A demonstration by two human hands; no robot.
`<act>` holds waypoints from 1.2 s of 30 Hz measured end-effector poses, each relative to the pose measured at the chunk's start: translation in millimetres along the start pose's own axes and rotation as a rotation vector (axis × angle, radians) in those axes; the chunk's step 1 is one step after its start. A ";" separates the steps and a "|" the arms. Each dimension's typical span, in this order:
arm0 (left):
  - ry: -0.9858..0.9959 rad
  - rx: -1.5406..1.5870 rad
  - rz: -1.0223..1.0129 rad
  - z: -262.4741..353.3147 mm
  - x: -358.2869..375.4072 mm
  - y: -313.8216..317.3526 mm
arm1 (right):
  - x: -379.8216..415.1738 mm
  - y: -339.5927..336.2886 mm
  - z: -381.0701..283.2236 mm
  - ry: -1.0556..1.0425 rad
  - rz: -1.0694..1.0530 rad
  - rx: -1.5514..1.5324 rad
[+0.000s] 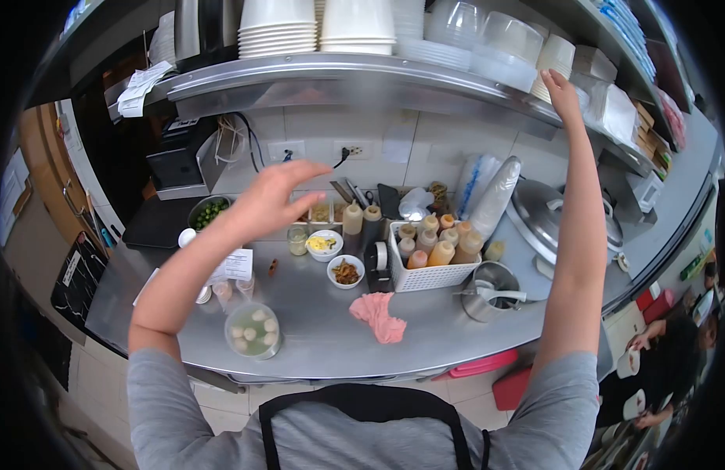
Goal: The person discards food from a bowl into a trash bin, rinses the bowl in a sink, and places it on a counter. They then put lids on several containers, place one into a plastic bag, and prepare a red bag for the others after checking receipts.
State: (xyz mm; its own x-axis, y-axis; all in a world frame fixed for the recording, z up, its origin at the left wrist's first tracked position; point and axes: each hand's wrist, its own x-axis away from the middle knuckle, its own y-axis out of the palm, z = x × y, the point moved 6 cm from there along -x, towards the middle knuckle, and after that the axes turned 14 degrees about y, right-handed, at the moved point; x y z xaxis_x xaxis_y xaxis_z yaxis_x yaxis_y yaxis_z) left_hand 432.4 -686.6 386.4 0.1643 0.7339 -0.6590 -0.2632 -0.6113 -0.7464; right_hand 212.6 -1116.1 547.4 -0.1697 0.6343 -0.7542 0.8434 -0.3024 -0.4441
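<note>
My left hand [280, 200] is raised above the steel counter [315, 329], fingers apart and holding nothing. My right hand [560, 95] reaches up to the overhead shelf [362, 74], beside stacked paper cups [556, 59]; whether its fingers grip a cup cannot be made out. Below my left hand are a jar [297, 240], a bowl with yellow food [324, 245] and a bowl with brown food [346, 272]. A clear tub of pale balls in liquid [253, 330] stands near the front edge.
A white basket of sauce bottles [434, 274], a pink cloth [380, 316] and a metal pot [488, 294] are on the counter. At the right sits a large lidded pot [546, 207]. White containers [278, 27] line the shelf. Another person [676, 352] holds bowls at the far right.
</note>
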 end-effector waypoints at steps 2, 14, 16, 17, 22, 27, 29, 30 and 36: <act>0.107 -0.140 -0.014 13.1 -39.9 -3.3 | -38.0 14.1 19.2 0.022 0.018 -0.075; 0.164 -0.565 0.062 6.0 -200.0 4.0 | -22.4 10.3 -24.3 -0.127 -0.103 0.053; 0.222 -0.615 0.072 9.1 -219.7 9.9 | -24.3 8.0 -33.5 -0.172 -0.120 0.147; 0.221 -0.617 0.072 8.8 -230.6 14.4 | -26.1 10.6 -43.3 -0.290 -0.145 0.149; 0.280 -0.638 0.023 17.3 -289.4 50.5 | -35.8 12.4 -70.0 -0.521 -0.236 0.225; 0.371 -0.655 0.123 11.1 -338.4 93.1 | -28.0 15.8 -81.1 -0.684 -0.295 0.485; 0.447 -0.720 0.195 10.0 -348.0 105.4 | -22.7 15.9 -84.3 -0.724 -0.263 0.520; 0.367 -0.690 0.164 6.9 -352.6 110.5 | -20.8 16.4 -85.2 -0.763 -0.236 0.556; 0.300 -0.712 0.153 -3.9 -351.4 125.0 | -21.4 16.2 -86.9 -0.724 -0.297 0.488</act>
State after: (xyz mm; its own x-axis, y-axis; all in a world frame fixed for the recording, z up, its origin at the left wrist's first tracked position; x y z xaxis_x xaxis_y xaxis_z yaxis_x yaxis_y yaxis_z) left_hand 345.5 -1022.1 524.2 0.4520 0.5766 -0.6806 0.3522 -0.8164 -0.4577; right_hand 274.2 -1072.7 598.3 -0.7613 0.1836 -0.6218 0.4332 -0.5696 -0.6985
